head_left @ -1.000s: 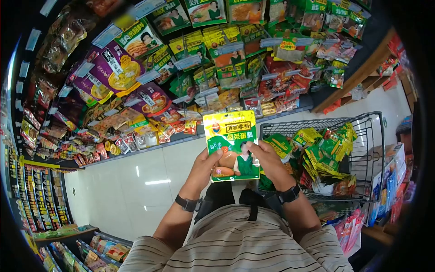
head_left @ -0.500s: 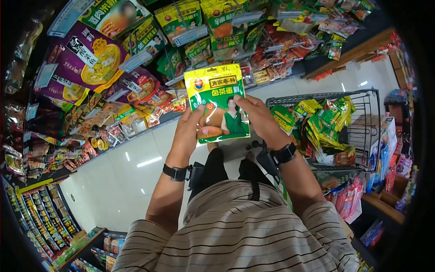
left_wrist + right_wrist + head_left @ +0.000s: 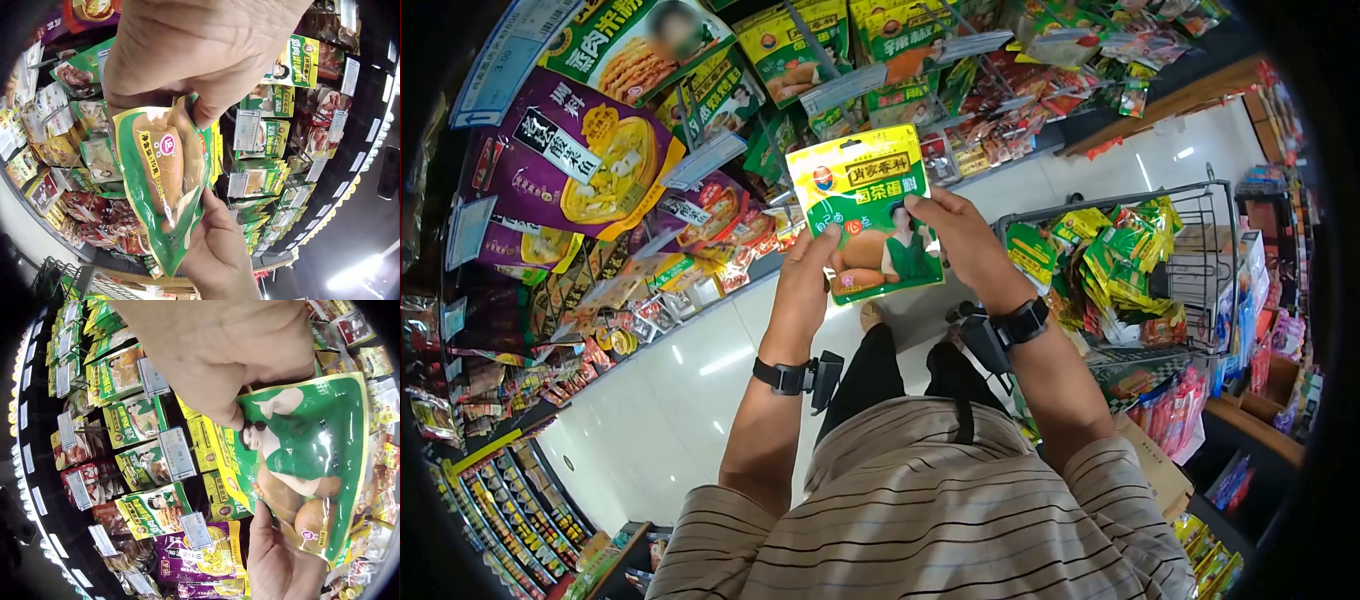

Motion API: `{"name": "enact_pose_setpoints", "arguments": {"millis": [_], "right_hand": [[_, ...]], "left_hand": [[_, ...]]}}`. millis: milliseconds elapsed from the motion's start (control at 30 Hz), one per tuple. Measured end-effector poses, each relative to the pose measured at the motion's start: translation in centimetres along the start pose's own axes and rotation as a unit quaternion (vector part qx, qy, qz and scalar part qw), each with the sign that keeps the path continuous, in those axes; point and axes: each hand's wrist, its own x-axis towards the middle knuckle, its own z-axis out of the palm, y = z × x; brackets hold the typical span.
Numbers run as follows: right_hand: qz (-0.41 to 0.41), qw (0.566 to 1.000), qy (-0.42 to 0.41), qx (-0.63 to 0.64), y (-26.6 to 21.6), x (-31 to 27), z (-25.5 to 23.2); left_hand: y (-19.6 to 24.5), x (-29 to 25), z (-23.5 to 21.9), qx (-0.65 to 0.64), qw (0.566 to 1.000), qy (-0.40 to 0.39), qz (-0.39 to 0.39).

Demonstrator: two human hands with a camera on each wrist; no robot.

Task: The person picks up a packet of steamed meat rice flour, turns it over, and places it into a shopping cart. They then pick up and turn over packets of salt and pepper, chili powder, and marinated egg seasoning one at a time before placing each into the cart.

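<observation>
A green and yellow seasoning packet [image 3: 868, 215], printed with brown eggs and a figure in green, is held up in front of the shelf, its front facing up. My left hand [image 3: 802, 285] pinches its left edge, thumb on the front. On the opposite edge, my right hand [image 3: 968, 245] grips with its thumb near the printed figure. Both wrist views show the packet [image 3: 300, 469] stretched between the two thumbs, slightly bent in the left wrist view. Most of the other fingers are hidden behind it.
Similar packets [image 3: 795, 50] hang on hooks behind price tags, beside large purple packets [image 3: 580, 160]. A wire shopping cart [image 3: 1115, 350] on the right carries a heap of green and yellow packets [image 3: 1130, 260]. Pale tiled floor [image 3: 690, 375] lies below the shelf.
The head view has shifted, so the left shelf goods look larger and nearer. Both hands, still holding the packet, have moved up and slightly left in view.
</observation>
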Motion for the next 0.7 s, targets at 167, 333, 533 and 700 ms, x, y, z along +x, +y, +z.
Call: {"name": "enact_pose_setpoints", "arguments": {"millis": [167,333,533,700], "right_hand": [[-0.007,0.999,0.008,0.037,-0.2,1.3,1.0],[0.003,0.999,0.001,0.053,-0.4,2.3,1.6],[-0.016,0.999,0.010,0.042,-0.8,2.0,2.5],[-0.060,0.995,-0.024,-0.082,-0.3,-0.4,3.9]], "left_hand": [[0.8,0.9,-1.0,0.009,1.000,0.007,-0.011],[3.1,0.8,1.1,-0.023,0.999,0.036,0.007],[2.1,2.1,-0.9,-0.012,1.000,0.019,-0.002],[-1.7,3.3,-2.5,-0.100,0.992,-0.006,-0.071]]}}
